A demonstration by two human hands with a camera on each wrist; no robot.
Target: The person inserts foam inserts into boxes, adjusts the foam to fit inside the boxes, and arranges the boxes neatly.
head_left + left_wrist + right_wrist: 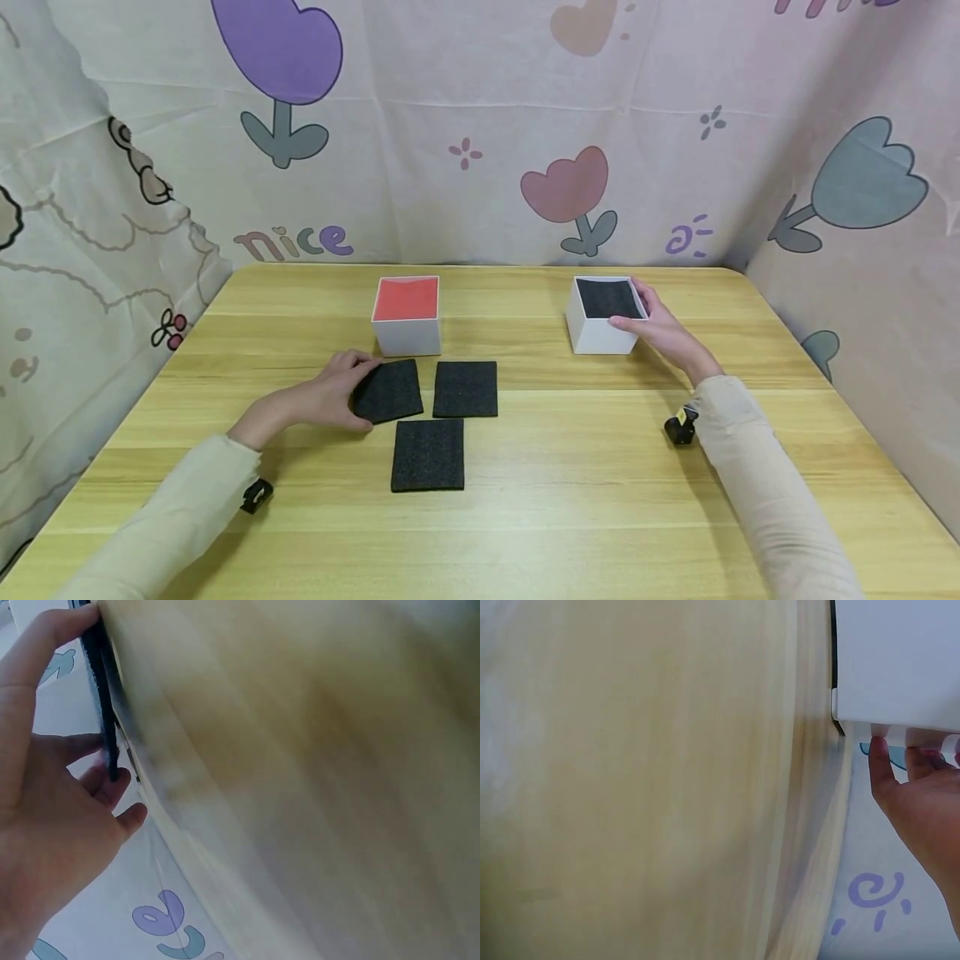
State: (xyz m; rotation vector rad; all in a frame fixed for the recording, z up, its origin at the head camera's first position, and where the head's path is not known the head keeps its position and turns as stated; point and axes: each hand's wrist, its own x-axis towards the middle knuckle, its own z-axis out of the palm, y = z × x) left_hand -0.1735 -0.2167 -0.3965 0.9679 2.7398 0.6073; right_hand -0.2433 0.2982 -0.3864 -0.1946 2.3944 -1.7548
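Observation:
My left hand [330, 396] pinches a black felt square [392, 390] by its left side, thumb at the near edge and fingers at the far one. In the left wrist view that square [103, 694] appears edge-on between thumb and fingers. Two more black squares lie flat beside it, one to the right [465, 389] and one nearer [427, 456]. On the right, my right hand [667, 337] grips a white box [600, 337], thumb at its front rim and fingers along the right side. A black sheet [607, 298] fills the box's top.
Another white box [408, 338] stands behind the squares, with a red sheet [407, 298] in its top. The wooden table [570, 500] ends at a printed cloth [420, 192] along the back and sides.

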